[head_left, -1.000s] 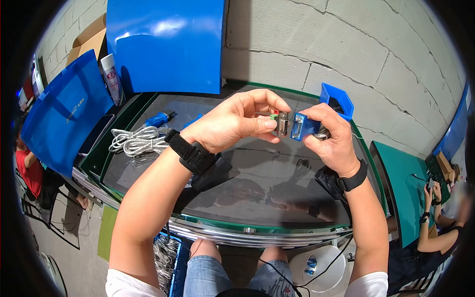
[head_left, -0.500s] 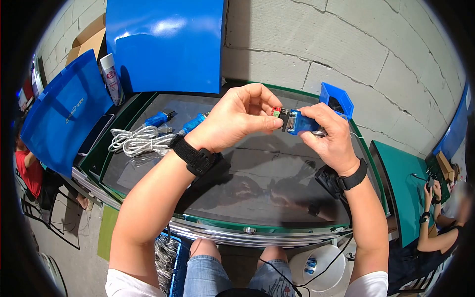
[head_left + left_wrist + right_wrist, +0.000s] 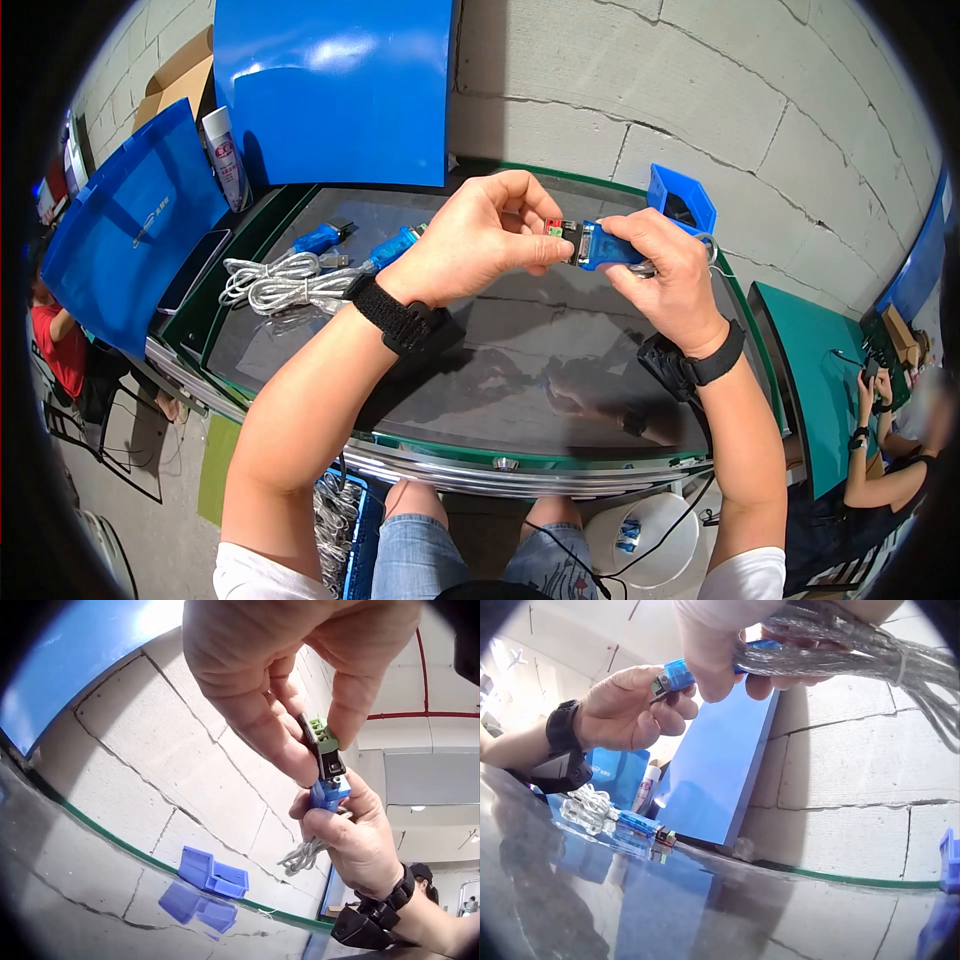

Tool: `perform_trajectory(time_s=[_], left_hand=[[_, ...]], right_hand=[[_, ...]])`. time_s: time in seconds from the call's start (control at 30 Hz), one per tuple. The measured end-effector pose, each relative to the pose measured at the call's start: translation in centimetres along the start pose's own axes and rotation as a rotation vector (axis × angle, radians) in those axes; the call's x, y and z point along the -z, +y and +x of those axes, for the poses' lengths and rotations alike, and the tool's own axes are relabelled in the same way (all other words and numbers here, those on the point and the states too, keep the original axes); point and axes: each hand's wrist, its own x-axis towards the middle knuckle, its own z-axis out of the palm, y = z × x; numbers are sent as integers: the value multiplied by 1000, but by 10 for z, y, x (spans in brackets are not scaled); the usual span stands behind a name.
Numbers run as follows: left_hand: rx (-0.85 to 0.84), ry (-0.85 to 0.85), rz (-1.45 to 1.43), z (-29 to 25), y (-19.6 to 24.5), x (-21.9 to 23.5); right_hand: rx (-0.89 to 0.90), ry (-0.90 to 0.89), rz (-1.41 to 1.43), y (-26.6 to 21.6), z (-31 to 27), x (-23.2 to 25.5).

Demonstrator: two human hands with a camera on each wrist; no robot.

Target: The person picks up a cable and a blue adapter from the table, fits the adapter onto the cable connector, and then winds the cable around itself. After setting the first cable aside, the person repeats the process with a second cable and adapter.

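My left hand (image 3: 490, 235) pinches a small black adapter (image 3: 330, 761) with a green screw terminal block (image 3: 322, 733) between thumb and fingers. From the right, my right hand (image 3: 672, 265) grips the blue plug (image 3: 608, 247) of a serial cable. Plug and adapter are end to end in line, meeting above the table. A tied bundle of grey cable (image 3: 855, 652) hangs from the right hand. On the table at left lies another coiled cable (image 3: 285, 285) with blue connectors (image 3: 320, 239); in the right wrist view one blue connector there carries a red-and-green terminal adapter (image 3: 665, 836).
The dark glossy tabletop (image 3: 520, 350) has a green rim. A blue bin (image 3: 683, 200) stands at its back right. Behind left are a spray can (image 3: 228, 165), a phone (image 3: 193, 272) and a blue panel (image 3: 335, 100). Below sit a white bucket (image 3: 650, 560) and a blue crate of cables (image 3: 362, 545).
One second ago, adapter and blue plug were apart, ends facing each other. They have come together, and the adapter has turned so its green terminals show more.
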Motion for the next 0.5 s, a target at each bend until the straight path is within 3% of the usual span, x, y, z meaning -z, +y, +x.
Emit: perform_trajectory(time_s=[0.33, 0.5], left_hand=[[39, -44, -49, 3, -4, 3], [15, -23, -94, 2, 1, 0]], right_hand=[[72, 16, -54, -1, 1, -3], [-7, 42, 51, -4, 0, -6]])
